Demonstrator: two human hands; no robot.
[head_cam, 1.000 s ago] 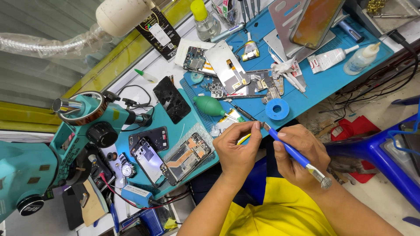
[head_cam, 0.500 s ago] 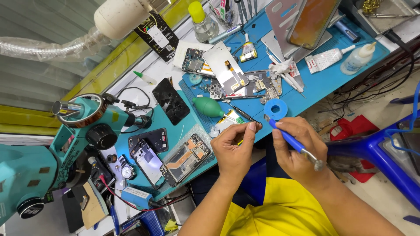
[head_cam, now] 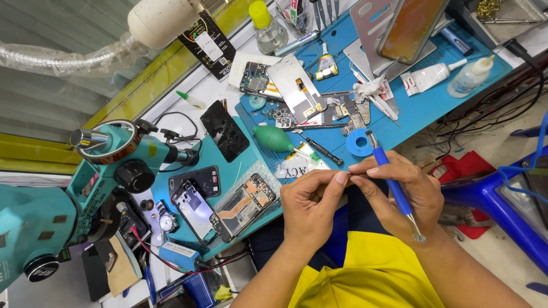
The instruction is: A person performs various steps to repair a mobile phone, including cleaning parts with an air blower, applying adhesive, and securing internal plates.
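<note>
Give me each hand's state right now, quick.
Left hand: fingertips pinched against the right's; anything between them is too small to tell.
Right hand: closed around a blue-handled screwdriver, fingertips meeting the left's.

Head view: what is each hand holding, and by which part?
Right hand grips the blue-handled metal-tipped screwdriver around mid-handle. Left hand pinches fingertips against the right's; anything between them is too small to tell.

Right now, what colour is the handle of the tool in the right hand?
Blue handle, silver ends, seen from the head view.
</note>
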